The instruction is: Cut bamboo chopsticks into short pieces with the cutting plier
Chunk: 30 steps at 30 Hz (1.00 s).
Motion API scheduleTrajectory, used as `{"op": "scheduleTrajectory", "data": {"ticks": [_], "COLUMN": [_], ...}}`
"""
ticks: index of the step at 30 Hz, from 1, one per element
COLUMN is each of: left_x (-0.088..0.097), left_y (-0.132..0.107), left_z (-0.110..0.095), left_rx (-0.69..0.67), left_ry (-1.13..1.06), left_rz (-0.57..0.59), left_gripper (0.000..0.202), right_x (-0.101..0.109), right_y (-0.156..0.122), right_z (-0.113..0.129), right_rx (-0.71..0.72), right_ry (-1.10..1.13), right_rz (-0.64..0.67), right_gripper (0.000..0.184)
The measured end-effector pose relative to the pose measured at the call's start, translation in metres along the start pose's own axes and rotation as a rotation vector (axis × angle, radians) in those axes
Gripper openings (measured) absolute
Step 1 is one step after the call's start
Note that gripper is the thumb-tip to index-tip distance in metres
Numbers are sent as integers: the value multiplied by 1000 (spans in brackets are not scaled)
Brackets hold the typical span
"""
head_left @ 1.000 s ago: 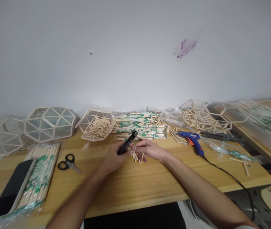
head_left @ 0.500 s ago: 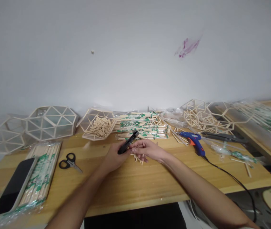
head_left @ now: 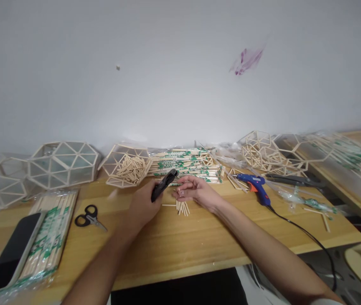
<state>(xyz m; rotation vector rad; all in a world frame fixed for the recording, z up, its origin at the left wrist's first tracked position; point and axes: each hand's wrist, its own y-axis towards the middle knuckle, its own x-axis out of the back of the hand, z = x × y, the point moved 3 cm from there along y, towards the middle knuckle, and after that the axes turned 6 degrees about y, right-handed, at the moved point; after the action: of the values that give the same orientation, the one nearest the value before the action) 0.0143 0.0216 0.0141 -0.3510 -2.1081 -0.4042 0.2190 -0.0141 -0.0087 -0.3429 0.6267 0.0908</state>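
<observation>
My left hand [head_left: 144,205] is wrapped round a black hand tool [head_left: 164,185], which tilts up and to the right; its jaws and exact kind are not clear. To the right of it, my right hand [head_left: 199,192] has curved fingers held apart, and I see nothing firmly gripped in them. Below its fingertips, a small fan of short cut wooden sticks [head_left: 183,208] lies on the wooden table [head_left: 174,245]. One more short stick [head_left: 168,205] lies crosswise just left of the fan. Behind both hands are wrapped chopsticks [head_left: 180,163] in clear and green packaging.
A bowl-like stick frame [head_left: 112,180] holds many short sticks. Scissors [head_left: 90,218], a phone [head_left: 12,254] and packed chopsticks [head_left: 50,228] lie left. A blue glue gun [head_left: 256,184] with its black cable [head_left: 301,233] lies right. Stick frames [head_left: 64,165] stand along the wall.
My hands have moved apart, the left drawing back with the black tool and the right fingers loosening. The short sticks beneath show more fully. The view has shifted slightly.
</observation>
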Motion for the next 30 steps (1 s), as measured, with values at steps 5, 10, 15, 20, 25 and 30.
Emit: {"op": "scheduleTrajectory", "data": {"ticks": [5, 10, 15, 20, 25, 30], "left_x": [1, 5, 3, -1, -1, -1], "left_y": [2, 3, 2, 0, 0, 0], "left_z": [-2, -9, -10, -10, -13, -16], "left_rx": [55, 84, 27, 20, 16, 24], "left_ry": [202, 329, 342, 374, 384, 392], "left_rz": [115, 217, 233, 220, 220, 232], "left_gripper": [27, 26, 22, 26, 27, 24], "right_x": [2, 3, 4, 5, 4, 3], "right_y": [2, 4, 5, 6, 6, 6], "right_z": [0, -2, -2, -3, -4, -5], "right_rx": [26, 20, 44, 42, 64, 66], "right_ry": [-24, -25, 4, -34, -43, -38], "right_rz": [8, 11, -5, 10, -19, -24], "right_gripper": [40, 38, 39, 36, 36, 37]}}
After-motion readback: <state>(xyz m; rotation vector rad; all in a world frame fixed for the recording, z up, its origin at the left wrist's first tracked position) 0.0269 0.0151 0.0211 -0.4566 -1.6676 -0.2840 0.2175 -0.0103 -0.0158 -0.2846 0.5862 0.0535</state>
